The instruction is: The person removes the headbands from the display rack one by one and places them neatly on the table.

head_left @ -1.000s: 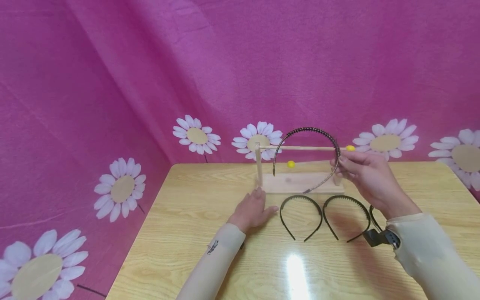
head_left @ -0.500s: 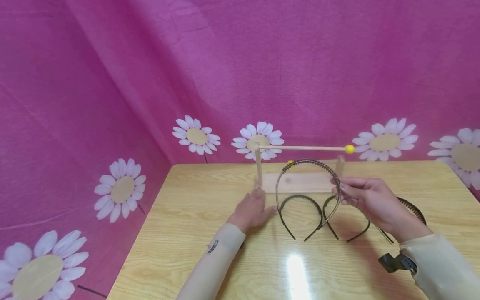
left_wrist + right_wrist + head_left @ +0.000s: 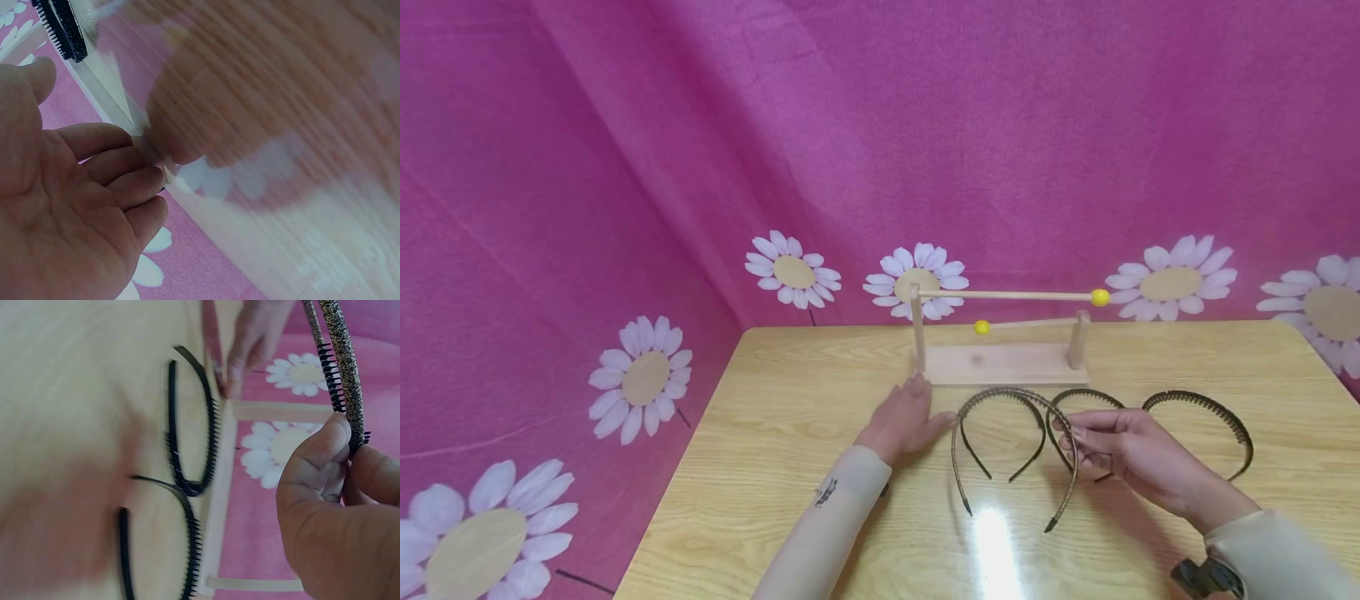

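Observation:
My right hand pinches a glittery gold-and-black toothed headband by one side, thumb against fingers. Its ends point toward me, and it overlaps the leftmost black headband in the head view. Beside that lies a second black headband, partly hidden by my right hand. A third, thicker headband is farther right. My left hand rests with relaxed fingers, fingertips right at the left end of a wooden stand; the left wrist view shows its palm.
The stand carries an upper rod tipped with a yellow ball and a lower rod with another yellow ball. No headband hangs on either. A pink daisy-print cloth rises behind the wood-grain table.
My right hand has come down and toward me with the glittery headband, from in front of the stand's rods to the row of black headbands. My left hand has stayed put.

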Demonstrator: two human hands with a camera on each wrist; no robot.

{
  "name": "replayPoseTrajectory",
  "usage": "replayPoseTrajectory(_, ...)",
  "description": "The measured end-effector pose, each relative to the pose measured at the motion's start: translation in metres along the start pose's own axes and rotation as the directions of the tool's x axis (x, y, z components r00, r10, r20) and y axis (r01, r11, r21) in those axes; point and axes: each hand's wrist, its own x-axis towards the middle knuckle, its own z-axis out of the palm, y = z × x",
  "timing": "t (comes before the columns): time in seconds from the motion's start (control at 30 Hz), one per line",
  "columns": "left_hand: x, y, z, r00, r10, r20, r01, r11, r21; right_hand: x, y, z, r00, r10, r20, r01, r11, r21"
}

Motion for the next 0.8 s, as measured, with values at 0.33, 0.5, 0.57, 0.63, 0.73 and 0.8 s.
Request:
replayPoseTrajectory(0.33, -0.001, 0.0, 0.001, 1.0, -0.017, 0.006, 0.017, 1.0, -0.013, -0.011, 0.026, 0.0, 0.987, 0.069, 0.144, -0.07, 0.998, 0.0)
replayPoseTrajectory(0.5, 0.0, -0.001, 0.001, 1.0, -0.014, -0.012, 0.014, 1.0, -0.013, -0.015, 0.042, 0.0, 0.983, 0.097, 0.157, -0.083, 0.992, -0.092)
replayPoseTrajectory(0.57, 0.0, -0.001, 0.001, 1.0, -0.01, -0.015, 0.01, 1.0, -0.013, -0.016, 0.048, 0.001, 0.982, 0.101, 0.157, -0.084, 0.99, -0.112)
replayPoseTrajectory(0.63, 0.0, -0.001, 0.001, 1.0, -0.013, -0.012, 0.012, 1.0, -0.017, -0.017, 0.053, 0.001, 0.98, 0.106, 0.169, -0.088, 0.99, -0.107)
replayPoseTrajectory(0.73, 0.0, -0.001, 0.002, 1.0, -0.014, -0.008, 0.014, 1.0, -0.02, -0.018, 0.058, 0.002, 0.975, 0.102, 0.199, -0.088, 0.993, -0.075)
replayPoseTrajectory(0.8, 0.0, -0.001, 0.003, 1.0, -0.017, -0.008, 0.016, 1.0, -0.02, -0.019, 0.059, 0.003, 0.971, 0.104, 0.214, -0.095, 0.994, -0.053)
